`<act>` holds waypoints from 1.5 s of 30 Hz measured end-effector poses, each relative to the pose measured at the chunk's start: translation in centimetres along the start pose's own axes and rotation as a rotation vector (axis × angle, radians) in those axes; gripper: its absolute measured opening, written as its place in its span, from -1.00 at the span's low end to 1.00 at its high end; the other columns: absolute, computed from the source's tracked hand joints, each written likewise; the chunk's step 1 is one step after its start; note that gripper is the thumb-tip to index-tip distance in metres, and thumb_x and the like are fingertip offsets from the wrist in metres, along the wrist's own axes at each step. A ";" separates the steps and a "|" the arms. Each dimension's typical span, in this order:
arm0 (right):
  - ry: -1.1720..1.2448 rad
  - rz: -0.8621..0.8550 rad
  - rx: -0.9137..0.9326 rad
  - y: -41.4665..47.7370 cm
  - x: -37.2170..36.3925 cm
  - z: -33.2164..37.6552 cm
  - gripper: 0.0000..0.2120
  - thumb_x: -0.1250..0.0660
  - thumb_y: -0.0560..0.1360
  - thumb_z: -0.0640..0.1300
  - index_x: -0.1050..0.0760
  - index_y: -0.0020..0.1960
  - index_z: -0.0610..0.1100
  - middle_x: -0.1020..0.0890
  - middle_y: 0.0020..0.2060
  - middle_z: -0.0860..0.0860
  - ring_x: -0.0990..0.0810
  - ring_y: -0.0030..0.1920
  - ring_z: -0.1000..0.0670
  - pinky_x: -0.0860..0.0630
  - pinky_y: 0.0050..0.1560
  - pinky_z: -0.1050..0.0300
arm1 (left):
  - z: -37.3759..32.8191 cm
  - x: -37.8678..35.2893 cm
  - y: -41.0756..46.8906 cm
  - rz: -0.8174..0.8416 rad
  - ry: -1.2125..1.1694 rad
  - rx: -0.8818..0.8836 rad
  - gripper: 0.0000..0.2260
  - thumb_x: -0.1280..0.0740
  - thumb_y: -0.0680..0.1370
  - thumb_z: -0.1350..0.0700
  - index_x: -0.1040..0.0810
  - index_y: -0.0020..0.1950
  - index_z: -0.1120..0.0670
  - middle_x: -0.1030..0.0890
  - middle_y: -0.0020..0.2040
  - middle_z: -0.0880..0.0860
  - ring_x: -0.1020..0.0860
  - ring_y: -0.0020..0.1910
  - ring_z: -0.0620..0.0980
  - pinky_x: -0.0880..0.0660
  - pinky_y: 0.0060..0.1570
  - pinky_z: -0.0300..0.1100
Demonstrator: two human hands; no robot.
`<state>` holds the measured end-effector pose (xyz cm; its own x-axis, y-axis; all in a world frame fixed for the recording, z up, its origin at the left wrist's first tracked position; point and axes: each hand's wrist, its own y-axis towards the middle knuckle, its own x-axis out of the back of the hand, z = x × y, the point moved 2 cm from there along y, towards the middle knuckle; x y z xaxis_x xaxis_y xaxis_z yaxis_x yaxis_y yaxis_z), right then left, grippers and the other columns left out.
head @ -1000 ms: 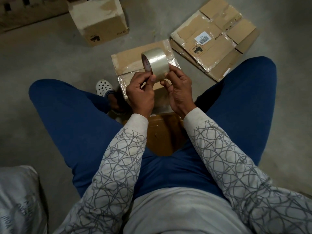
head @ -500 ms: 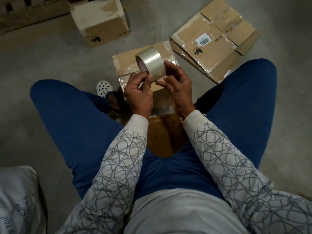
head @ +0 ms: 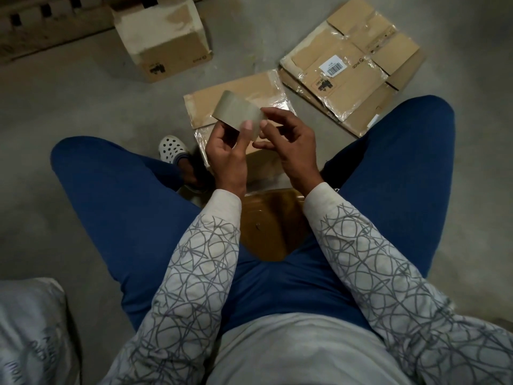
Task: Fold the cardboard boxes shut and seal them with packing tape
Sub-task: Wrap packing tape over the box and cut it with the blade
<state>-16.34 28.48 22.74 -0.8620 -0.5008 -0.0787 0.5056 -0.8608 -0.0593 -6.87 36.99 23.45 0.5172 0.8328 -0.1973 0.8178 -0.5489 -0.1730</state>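
Left hand [head: 227,154] pinches tape roll [head: 236,113], curved face up; right hand [head: 291,145] fingers loosely curled, index touching roll; flattened box [head: 249,84] beneath on floor [head: 83,107].

The left hand [head: 226,155] grips a roll of clear packing tape [head: 236,115], thumb across its band. The right hand [head: 293,147] touches the roll's edge with one fingertip, above a flattened cardboard box [head: 249,87] on the floor [head: 69,101].
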 end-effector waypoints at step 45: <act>-0.034 -0.051 0.052 0.8 0.4 -1.9 -0.88 -0.43 0.48 -0.38 -0.66 0.01 -0.32 -0.66 -0.01 -0.17 -0.72 -0.16 -0.05 -0.70 -0.17 -0.10 | 1.3 0.0 -0.3 0.070 -0.292 0.142 -0.67 -0.39 0.50 0.30 -0.50 0.25 0.15 -0.60 0.18 0.12 -0.54 0.26 0.13 -0.55 0.16 -0.08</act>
<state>-16.17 27.74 20.77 -0.8876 -0.4586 -0.0432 0.4594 -0.8882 -0.0107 -7.41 37.07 22.21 0.4602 0.7480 -0.4782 0.7286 -0.6260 -0.2781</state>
